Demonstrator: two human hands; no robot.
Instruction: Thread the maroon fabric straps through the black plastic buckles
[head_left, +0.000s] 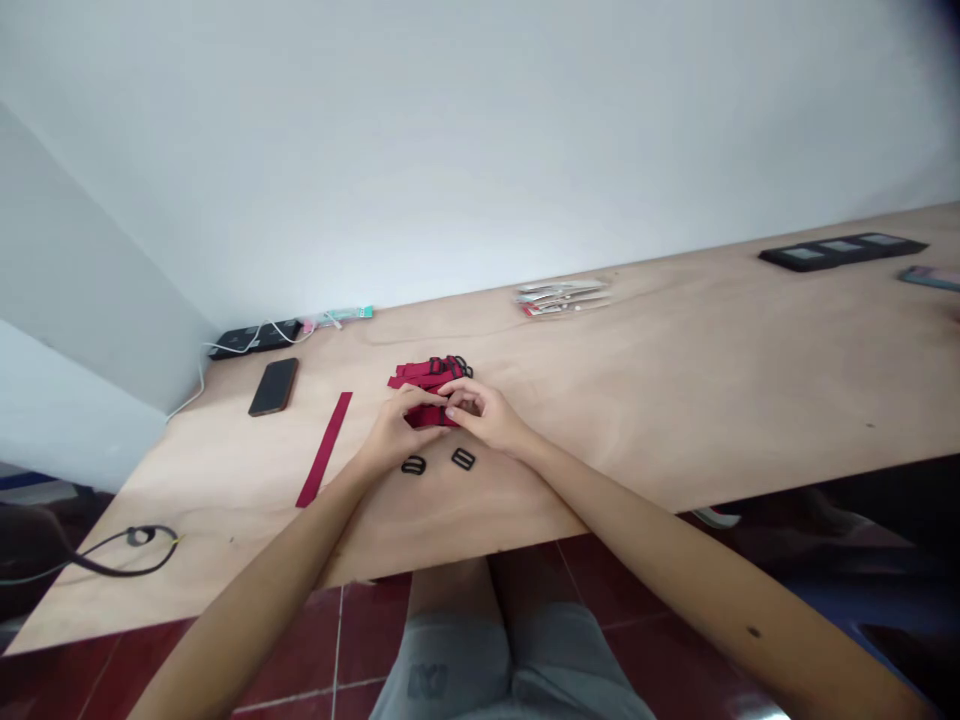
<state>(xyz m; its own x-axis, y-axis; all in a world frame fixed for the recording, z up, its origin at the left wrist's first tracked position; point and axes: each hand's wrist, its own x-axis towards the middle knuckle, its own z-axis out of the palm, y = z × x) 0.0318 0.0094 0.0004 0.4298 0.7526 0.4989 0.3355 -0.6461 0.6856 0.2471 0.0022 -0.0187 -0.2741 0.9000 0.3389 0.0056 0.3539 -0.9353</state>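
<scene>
Both hands meet over a small pile of red webbing straps (pixel 420 370) fitted with black buckles. My left hand (pixel 394 430) is closed on a red strap (pixel 424 416) at the near side of the pile. From the other side my right hand (pixel 489 415) grips the same strap near its black buckle, fingers curled; its fingertips partly hide that buckle. Just below the hands lie two loose black pieces, a rounded buckle (pixel 413 466) and a rectangular slider (pixel 463 459). A single flat red strap (pixel 324 450) rests to the left of my left hand.
On the wooden table (pixel 675 400) a phone (pixel 274 387) and a black power strip (pixel 255 340) with white cable lie at left. Packets (pixel 562 297) sit by the wall, another black strip (pixel 844 251) far right. A dark cable loop (pixel 127 555) is at the front left.
</scene>
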